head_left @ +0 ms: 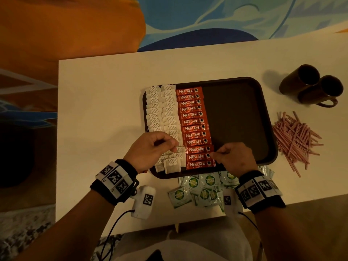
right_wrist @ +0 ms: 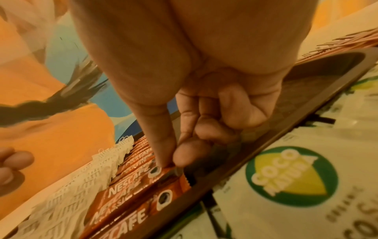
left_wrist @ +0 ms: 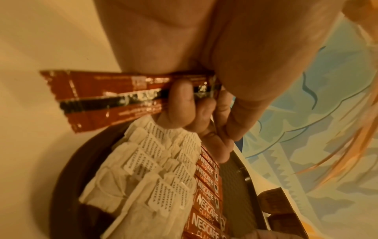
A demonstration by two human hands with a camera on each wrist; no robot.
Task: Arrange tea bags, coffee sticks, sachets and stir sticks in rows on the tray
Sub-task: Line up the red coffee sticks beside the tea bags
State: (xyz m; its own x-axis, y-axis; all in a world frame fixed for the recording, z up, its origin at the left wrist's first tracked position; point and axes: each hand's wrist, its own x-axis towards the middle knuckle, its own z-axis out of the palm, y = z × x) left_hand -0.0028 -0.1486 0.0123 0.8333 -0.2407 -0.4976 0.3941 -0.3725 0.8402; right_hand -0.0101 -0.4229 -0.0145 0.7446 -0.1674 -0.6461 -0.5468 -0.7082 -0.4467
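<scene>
Red foil coffee stick (head_left: 200,149), low in the centre on the dark brown plastic tray (head_left: 244,117), is pinched by my right hand (head_left: 235,159) while my left hand (head_left: 150,149) clasps spare sticks (left_wrist: 114,98).

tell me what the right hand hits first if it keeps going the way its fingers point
The right hand points leftward along the coffee stick it pinches, so it would likely meet the tea bags first, then the left hand; depth is unclear.

Coffee sticks (head_left: 195,129): twelve in row. Mugs (head_left: 310,85): two. Tray (head_left: 235,110): one.
</scene>
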